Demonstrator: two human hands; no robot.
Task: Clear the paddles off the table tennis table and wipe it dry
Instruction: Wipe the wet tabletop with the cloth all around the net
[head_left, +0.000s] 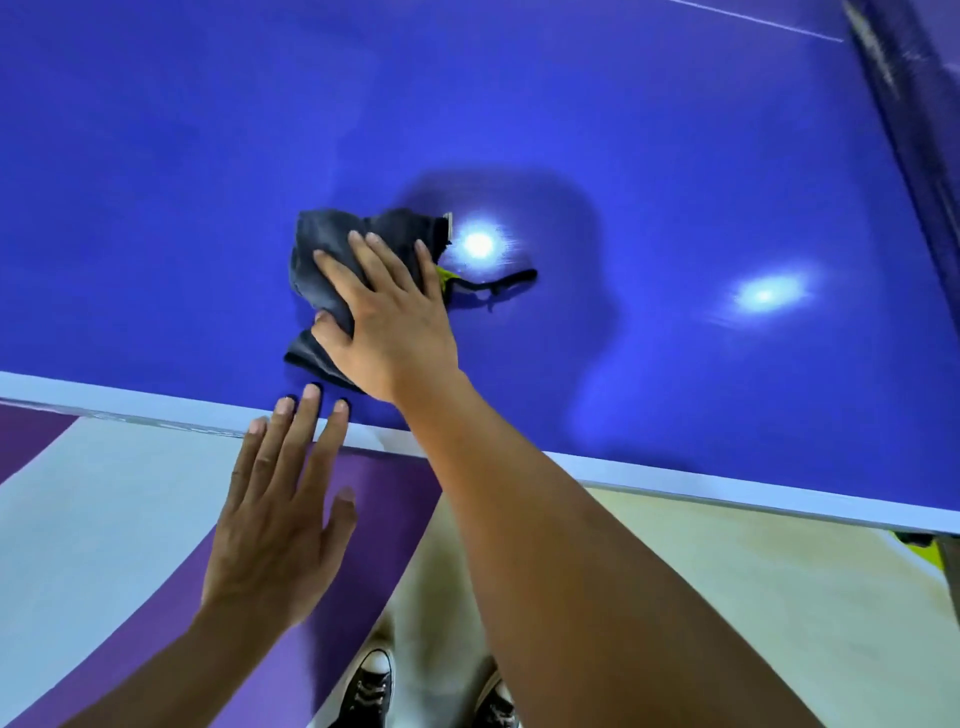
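So, wiping stage by my read: no paddles showed anywhere on the blue table (675, 156) in the head view, though its far end was cut off. The dark grey cloth (322, 234) lay bunched on the top, just inside the near white edge line (727, 486), a bit left of my body line and directly under my right hand (384, 317). Its long axis ran roughly away from me, near edge to far; a black cord (509, 280) trailed off its right side, below a lamp glare (478, 243). Right hand was the one on it, left only near. Right hand lay flat, fingers straight and slightly spread, pressing the cloth down, thumb against its left fold, arm reaching forward and leftward over the edge. Left hand (275, 519) was flat too, holding nothing, fingertips (311, 395) touching the top just past the edge line, just beside the cloth's near corner but not on it; I judged it a brace. Most of the top lay ahead and to the right, so the next stroke likely had to push the cloth that way; couldn't tell wet from dry in the glare
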